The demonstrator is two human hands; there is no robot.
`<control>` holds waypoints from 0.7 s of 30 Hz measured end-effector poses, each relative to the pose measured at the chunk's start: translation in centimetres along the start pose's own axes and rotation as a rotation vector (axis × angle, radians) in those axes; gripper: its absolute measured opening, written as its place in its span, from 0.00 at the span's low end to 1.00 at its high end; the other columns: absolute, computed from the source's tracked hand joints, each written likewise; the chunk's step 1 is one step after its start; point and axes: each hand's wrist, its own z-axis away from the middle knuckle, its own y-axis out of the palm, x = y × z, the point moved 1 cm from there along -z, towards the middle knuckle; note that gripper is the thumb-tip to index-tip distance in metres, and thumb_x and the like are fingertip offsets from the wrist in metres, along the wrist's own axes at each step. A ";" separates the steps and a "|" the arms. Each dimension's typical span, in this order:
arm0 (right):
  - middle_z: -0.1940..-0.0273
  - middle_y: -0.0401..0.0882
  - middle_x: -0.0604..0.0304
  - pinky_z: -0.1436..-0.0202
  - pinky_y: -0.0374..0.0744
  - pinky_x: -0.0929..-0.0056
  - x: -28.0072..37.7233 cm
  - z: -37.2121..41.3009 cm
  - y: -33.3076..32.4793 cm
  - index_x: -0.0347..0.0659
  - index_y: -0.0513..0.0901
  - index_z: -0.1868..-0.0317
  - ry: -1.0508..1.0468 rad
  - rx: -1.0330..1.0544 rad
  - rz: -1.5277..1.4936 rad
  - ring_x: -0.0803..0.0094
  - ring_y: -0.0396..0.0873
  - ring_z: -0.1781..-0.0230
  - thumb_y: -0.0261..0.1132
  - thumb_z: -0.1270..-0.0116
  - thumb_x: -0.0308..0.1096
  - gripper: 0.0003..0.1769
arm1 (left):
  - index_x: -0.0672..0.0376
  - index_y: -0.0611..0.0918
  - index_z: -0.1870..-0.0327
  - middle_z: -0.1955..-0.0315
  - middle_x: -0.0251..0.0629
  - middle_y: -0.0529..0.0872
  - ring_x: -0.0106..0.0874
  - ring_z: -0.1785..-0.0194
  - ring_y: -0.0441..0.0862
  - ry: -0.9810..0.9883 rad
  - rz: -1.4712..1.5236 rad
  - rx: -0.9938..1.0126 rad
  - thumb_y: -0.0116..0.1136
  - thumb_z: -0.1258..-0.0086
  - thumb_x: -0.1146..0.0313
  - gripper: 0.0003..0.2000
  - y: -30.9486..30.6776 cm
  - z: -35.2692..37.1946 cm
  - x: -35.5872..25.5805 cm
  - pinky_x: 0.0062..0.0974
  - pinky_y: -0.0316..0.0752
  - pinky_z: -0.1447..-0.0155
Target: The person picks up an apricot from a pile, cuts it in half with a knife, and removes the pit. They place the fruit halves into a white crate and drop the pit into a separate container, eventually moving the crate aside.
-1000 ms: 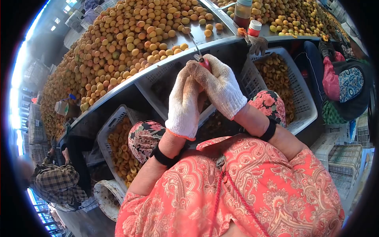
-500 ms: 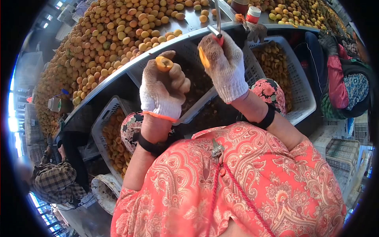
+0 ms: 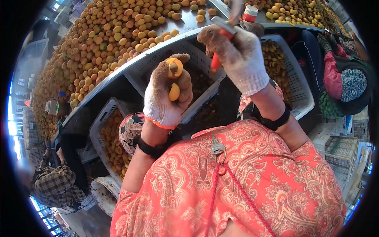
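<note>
My left hand [image 3: 167, 93], in a white knit glove stained brown, is closed around a cut apricot half [image 3: 179, 66] with the brown pit showing in it. A second orange apricot piece [image 3: 173, 91] sits lower in the same palm. Up and to the right, my gloved right hand [image 3: 241, 55] is wrapped around red-handled shears [image 3: 226, 33]. Their metal blades point up over the table edge and are partly blurred. One red handle end sticks out below my fingers.
Whole apricots [image 3: 114, 35] cover the metal table [image 3: 189, 24] ahead. Below its rim stand crates, one with apricot halves [image 3: 112, 138] at left, another [image 3: 304, 87] at right. A red jar with a white lid [image 3: 250, 14] stands on the table. Co-workers sit on both sides.
The apricot piece that was in my right hand is gone from there, and a second piece now shows in my left palm. My right hand has moved right and turned with the shears.
</note>
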 end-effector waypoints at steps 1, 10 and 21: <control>0.71 0.84 0.63 0.76 0.74 0.82 0.8 0.0 0.1 0.37 0.86 0.58 0.025 -0.056 -0.271 0.81 0.79 0.75 0.68 0.28 0.45 0.17 | 0.63 0.74 0.37 0.76 0.31 0.71 0.22 0.80 0.62 0.002 0.000 0.001 0.50 0.23 0.49 0.26 -0.1 0.0 0.0 0.20 0.57 0.78; 0.75 0.84 0.62 0.81 0.68 0.84 2.0 0.5 1.3 0.37 0.85 0.60 0.260 0.015 -0.652 0.83 0.75 0.83 0.70 0.30 0.43 0.15 | 0.52 0.76 0.55 0.80 0.30 0.67 0.23 0.83 0.59 -0.034 0.008 -0.116 0.49 0.22 0.52 0.14 0.3 0.4 -0.1 0.22 0.54 0.80; 0.64 0.82 0.57 0.80 0.72 0.76 -1.7 0.7 3.1 0.47 0.73 0.70 0.734 -0.082 -1.166 0.73 0.73 0.82 0.60 0.24 0.50 0.19 | 0.53 0.75 0.38 0.76 0.26 0.72 0.17 0.85 0.61 0.141 0.092 -0.132 0.49 0.21 0.65 0.14 1.4 -0.7 0.8 0.15 0.55 0.82</control>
